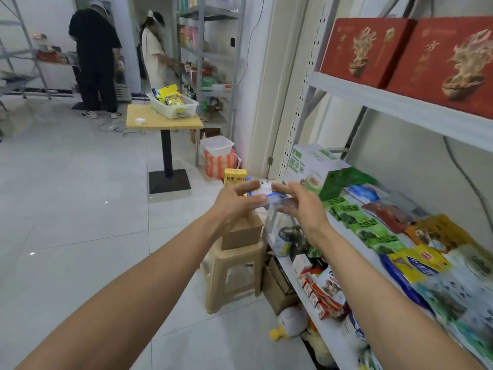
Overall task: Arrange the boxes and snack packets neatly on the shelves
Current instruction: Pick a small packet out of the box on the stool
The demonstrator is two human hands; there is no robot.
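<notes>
**Caller:** White floor tiles (74,182) fill the left of the room, and along the right wall runs a grey metal shelf unit (394,108). Two red gift boxes (410,52) stand side by side on the upper shelf.

**Analyst:** And the middle shelf is busy: a white and green carton (306,166) upright at the far end, then green snack packets (365,222) lying flat in a loose row, with a yellow packet (418,263) nearer the camera.

**Caller:** Both arms are stretched out in front of that shelf. The left hand (234,201) and right hand (301,206) meet on one small packet (266,194), white and blue with a clear part.

**Analyst:** Left fingers curl over its near-left end, and the right hand cups the other end from the side. Both are gripping it, held in the air just off the shelf's front edge, not resting on anything.

**Caller:** Directly below the hands sits an open cardboard box (242,231) on a beige plastic stool (232,273).

**Analyst:** Further back, a small wooden table (162,120) carries a white basket (173,104) holding yellow packets. Two people (96,60) stand at other shelves in the far corner, backs turned. The frame is blurred at the lower right, so the nearest packets can't be read.
</notes>
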